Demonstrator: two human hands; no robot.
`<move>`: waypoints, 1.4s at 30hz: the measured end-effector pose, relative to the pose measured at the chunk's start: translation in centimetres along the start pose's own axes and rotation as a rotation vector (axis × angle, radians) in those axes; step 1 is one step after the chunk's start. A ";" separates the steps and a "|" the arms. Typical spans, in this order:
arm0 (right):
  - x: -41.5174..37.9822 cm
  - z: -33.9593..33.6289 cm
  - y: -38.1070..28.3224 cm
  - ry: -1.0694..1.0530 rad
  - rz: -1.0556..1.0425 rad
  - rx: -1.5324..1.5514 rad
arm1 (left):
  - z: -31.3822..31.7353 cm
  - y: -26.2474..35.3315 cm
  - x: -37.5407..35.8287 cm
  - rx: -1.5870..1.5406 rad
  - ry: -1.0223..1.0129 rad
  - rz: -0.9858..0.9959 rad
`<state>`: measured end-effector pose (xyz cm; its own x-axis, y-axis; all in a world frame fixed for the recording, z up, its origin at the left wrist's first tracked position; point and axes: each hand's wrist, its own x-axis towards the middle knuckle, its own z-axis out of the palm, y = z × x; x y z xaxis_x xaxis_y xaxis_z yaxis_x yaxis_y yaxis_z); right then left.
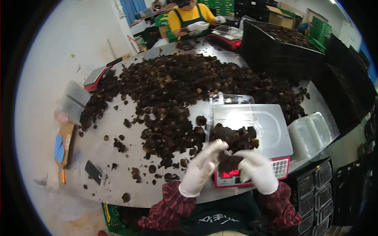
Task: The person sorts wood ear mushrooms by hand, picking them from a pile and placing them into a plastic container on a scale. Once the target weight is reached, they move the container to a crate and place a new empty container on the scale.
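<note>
Both hands wear white gloves. My left hand (pixel 201 169) and my right hand (pixel 258 171) curl inward from either side of a clump of dark mushrooms (pixel 229 162), holding it between them over the front of the scale. Some fingertips are hidden by the clump. Just beyond, more dark pieces (pixel 236 137) lie in a clear plastic tray (pixel 232 112) on the silver scale (pixel 275 133). Red digits on the scale's display are partly covered by the clump and the hands.
A large pile of dark mushrooms (pixel 173 78) spreads over the metal table (pixel 118 181). Stacked clear trays (pixel 309 135) stand at right, near a black crate (pixel 275 51). A black phone-like object (pixel 93 172) lies left. Across the table, a gloved person (pixel 193 19) works by another scale (pixel 226 39).
</note>
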<state>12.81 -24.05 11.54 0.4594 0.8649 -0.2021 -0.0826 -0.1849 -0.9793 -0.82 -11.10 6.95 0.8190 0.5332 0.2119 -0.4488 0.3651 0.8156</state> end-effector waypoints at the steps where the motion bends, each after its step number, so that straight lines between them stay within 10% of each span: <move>1: 0.2 1.3 0.6 -0.189 -0.009 -0.130 | 0.2 0.4 -1.7 -0.298 0.022 -0.197; 5: 0.8 5.0 4.9 -0.343 -0.291 -0.423 | -6.4 1.5 -9.1 -0.137 0.301 -0.500; 9: 1.0 7.4 11.9 -0.383 -0.512 -0.472 | -13.3 6.7 -18.0 0.704 0.386 -0.757; 11: 0.7 8.6 15.7 -0.417 -0.609 -0.561 | -15.4 9.5 -22.1 1.086 0.129 -0.753; 14: 0.2 10.9 18.6 -0.345 -0.616 -0.612 | -17.3 10.8 -23.9 1.816 0.290 -0.540; 23: 0.6 11.6 19.7 -0.268 -0.512 -0.734 | -19.6 2.7 -4.1 1.755 0.419 0.189; 27: 0.2 11.1 19.2 -0.271 -0.593 -0.664 | -24.7 -0.2 -0.4 1.808 0.331 0.077; 31: -1.6 8.3 16.8 -0.276 -0.662 -0.723 | -25.3 1.8 0.8 1.195 0.465 -0.044; 35: -3.8 2.7 12.1 0.144 -0.944 -1.110 | -17.8 4.2 2.0 0.807 0.422 -0.024; 36: -4.4 1.4 11.1 0.227 -0.710 -1.133 | -14.9 4.7 2.8 0.860 0.351 0.071; 37: -3.8 -0.3 11.6 0.449 -0.973 -1.188 | -12.0 4.8 3.6 0.911 0.281 0.166; 42: -2.3 -5.5 9.1 0.845 -0.536 -0.723 | -2.6 1.2 7.4 1.206 -0.057 0.432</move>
<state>15.83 -30.26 3.15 0.7336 0.3880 0.5580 0.6771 -0.3477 -0.6486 3.80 -4.72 8.10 0.7163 0.3903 0.5784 -0.0993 -0.7634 0.6382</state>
